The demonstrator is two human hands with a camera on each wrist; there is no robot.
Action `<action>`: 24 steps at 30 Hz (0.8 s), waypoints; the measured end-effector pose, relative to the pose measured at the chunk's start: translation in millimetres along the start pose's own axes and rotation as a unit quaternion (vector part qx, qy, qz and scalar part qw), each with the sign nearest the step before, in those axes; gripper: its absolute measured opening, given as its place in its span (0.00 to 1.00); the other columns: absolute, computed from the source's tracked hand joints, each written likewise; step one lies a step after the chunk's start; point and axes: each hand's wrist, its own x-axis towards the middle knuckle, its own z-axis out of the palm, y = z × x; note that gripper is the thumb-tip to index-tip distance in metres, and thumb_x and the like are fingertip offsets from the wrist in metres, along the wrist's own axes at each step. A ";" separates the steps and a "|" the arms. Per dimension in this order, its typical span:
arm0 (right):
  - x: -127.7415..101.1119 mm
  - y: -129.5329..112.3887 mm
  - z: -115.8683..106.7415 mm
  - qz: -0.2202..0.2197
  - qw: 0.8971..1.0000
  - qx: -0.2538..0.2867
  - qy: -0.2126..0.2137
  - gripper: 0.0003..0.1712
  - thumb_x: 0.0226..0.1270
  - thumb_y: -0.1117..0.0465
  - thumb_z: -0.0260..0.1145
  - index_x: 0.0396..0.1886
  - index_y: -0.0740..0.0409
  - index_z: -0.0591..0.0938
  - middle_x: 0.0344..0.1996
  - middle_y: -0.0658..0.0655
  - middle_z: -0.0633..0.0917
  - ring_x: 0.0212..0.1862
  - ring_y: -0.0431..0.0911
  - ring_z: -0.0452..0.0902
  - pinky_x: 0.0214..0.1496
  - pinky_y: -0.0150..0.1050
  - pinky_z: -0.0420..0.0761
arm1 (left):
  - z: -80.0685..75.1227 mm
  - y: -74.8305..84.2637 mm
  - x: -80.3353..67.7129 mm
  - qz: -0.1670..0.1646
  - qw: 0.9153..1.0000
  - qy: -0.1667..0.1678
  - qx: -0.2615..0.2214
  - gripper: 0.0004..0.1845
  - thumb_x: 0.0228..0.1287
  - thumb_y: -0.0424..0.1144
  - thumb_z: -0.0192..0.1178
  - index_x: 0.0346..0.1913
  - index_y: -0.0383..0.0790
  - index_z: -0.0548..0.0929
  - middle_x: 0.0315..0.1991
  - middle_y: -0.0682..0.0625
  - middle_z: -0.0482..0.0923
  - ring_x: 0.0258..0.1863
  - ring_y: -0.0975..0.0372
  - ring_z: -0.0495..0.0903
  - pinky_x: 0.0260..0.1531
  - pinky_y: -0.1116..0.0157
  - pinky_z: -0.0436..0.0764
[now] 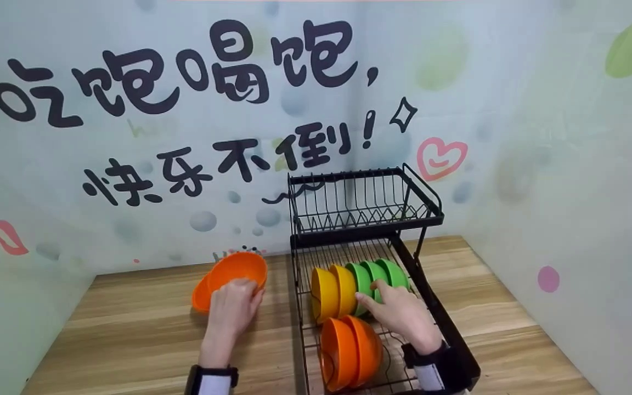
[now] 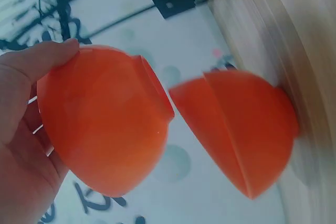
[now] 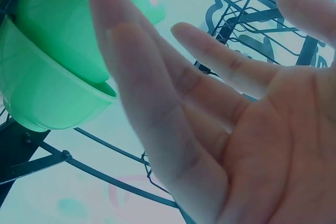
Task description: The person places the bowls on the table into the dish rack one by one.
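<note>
1. Left hand (image 1: 233, 307) is gripping an orange bowl (image 1: 237, 270) by its rim, tilted on edge above the wooden table (image 1: 129, 334), left of the dish rack (image 1: 447, 323). In the left wrist view the thumb is lying over the rim; the other fingers are hidden behind the bowl.
2. A second orange bowl (image 1: 201, 296) is sitting just behind and left of the held one, mostly covered by it in the head view. The left wrist view is showing it blurred, leaning on the table, apart from the held bowl.
3. Right hand (image 1: 404, 312) is reaching into the rack's lower tier, fingers straight and spread, holding nothing. Fingertips are sitting at the green bowls (image 1: 376, 274); contact is hard to call, since the right wrist view is blurry and too close.
4. Green bowls are standing on edge in a row at the back of the lower tier; the exact count is unclear because they overlap.
5. Yellow bowls (image 1: 329, 291) are standing just left of the green ones.
6. Two more orange rack bowls (image 1: 349, 351) are standing at the front of the lower tier, partly cut off by the frame bottom.
7. The upper tier (image 1: 360, 203) is showing only wires.
</note>
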 end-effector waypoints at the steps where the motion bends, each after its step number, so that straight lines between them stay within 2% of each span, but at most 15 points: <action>1: 0.3 0.1 0.3 0.000 1.000 0.003 0.003 0.27 0.65 0.40 0.58 0.50 0.55 0.78 0.16 0.48 0.73 0.20 0.42 0.69 0.22 0.35 0.65 | 0.9 4.7 0.1 0.014 1.000 0.000 -0.001 0.10 0.48 0.37 0.71 0.19 0.39 0.80 0.16 0.50 0.74 0.16 0.58 0.75 0.15 0.65 0.73; 6: 1.5 -0.7 0.6 -0.004 1.000 0.019 0.024 0.27 0.65 0.40 0.58 0.51 0.56 0.77 0.15 0.49 0.72 0.17 0.42 0.68 0.20 0.34 0.64 | 5.0 28.2 1.6 0.090 0.996 -0.003 -0.011 0.07 0.48 0.39 0.71 0.23 0.40 0.84 0.20 0.51 0.79 0.19 0.62 0.77 0.18 0.69 0.74; 11: 2.9 -3.8 0.9 -0.015 0.998 0.022 0.057 0.26 0.66 0.43 0.58 0.54 0.57 0.76 0.13 0.48 0.70 0.16 0.41 0.66 0.19 0.34 0.64 | 5.0 49.3 5.0 0.163 0.986 0.010 -0.014 0.07 0.47 0.41 0.71 0.22 0.44 0.83 0.21 0.54 0.79 0.20 0.65 0.75 0.19 0.72 0.73; 13: 4.2 -5.3 1.8 -0.017 0.997 0.034 0.068 0.26 0.66 0.43 0.59 0.55 0.56 0.76 0.15 0.49 0.73 0.17 0.41 0.68 0.20 0.34 0.66 | 4.4 56.9 6.2 0.188 0.982 0.023 -0.019 0.08 0.47 0.41 0.71 0.22 0.45 0.82 0.21 0.55 0.78 0.20 0.65 0.75 0.19 0.72 0.73; 18: 7.7 -7.5 4.1 -0.029 0.993 0.081 0.085 0.27 0.67 0.44 0.58 0.57 0.57 0.74 0.29 0.56 0.85 0.25 0.42 0.77 0.27 0.35 0.75 | 3.4 73.1 7.5 0.233 0.971 0.040 -0.036 0.07 0.48 0.41 0.71 0.23 0.46 0.82 0.21 0.56 0.78 0.21 0.67 0.75 0.21 0.72 0.74; 24: 9.2 -7.8 5.7 -0.040 0.988 0.109 0.101 0.26 0.67 0.44 0.58 0.56 0.57 0.75 0.35 0.60 0.86 0.33 0.44 0.81 0.31 0.35 0.79 | 6.8 85.3 7.3 0.272 0.958 0.069 -0.057 0.06 0.48 0.41 0.72 0.26 0.46 0.85 0.23 0.57 0.81 0.24 0.67 0.78 0.26 0.72 0.78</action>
